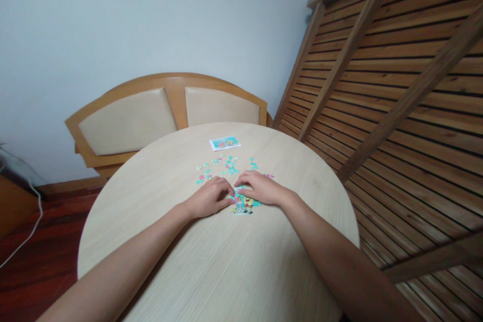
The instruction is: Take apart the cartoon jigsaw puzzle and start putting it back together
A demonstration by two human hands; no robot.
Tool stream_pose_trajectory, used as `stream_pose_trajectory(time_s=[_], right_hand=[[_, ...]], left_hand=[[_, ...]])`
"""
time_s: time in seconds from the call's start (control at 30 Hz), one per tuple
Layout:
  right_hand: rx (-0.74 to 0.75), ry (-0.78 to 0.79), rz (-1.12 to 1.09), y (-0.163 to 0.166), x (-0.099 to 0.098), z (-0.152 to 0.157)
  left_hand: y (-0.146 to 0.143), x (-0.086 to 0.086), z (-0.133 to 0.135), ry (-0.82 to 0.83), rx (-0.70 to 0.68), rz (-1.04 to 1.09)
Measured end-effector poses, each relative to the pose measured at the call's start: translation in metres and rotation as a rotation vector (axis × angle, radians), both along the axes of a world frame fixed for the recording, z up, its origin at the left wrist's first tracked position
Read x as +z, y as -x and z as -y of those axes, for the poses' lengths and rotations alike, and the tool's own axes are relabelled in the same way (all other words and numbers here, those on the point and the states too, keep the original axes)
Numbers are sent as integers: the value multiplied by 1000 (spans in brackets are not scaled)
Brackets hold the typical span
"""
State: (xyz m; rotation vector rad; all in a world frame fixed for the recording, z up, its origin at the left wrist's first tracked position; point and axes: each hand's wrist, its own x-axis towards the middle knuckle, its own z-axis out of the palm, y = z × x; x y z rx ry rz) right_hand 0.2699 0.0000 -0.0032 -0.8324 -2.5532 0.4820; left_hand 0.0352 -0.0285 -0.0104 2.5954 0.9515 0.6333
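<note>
A partly joined jigsaw puzzle [247, 204] with a yellow cartoon figure lies flat on the round table [181, 271], between my hands. At its left edge is my left hand [211, 196], fingers curved and thumb apart from the forefinger, the tips touching or nearly touching the puzzle. My right hand [260, 187] rests over its upper right part and hides some of it. The right thumb and forefinger are bent with a gap between them. Whether a small piece lies under either hand's fingertips is hidden. Loose jigsaw pieces [230, 165] are scattered just beyond the hands.
A small picture card [225, 143] with a similar cartoon scene lies farther back on the table. Behind the table stands a wooden headboard [177, 80] with pale padded panels. A slatted wooden frame [377, 75] leans at the right. A white cable [37, 201] hangs at the left.
</note>
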Motion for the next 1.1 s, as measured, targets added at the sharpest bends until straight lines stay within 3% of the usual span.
stream_pose_trajectory(time_s=[0.47,0.63,0.93,1.1], right_hand=[[-6,-1,13,1,1,1],[0,5,-4,-1,2,-1],[-64,-39,44,9,11,11],[-105,-41,134,19,12,19]], left_hand=[[4,3,-3,-22,-55,-38],[23,9,-14,-92,86,-86],[72,6,-43,-20,583,-192],[71,2,-44,26,646,-211]])
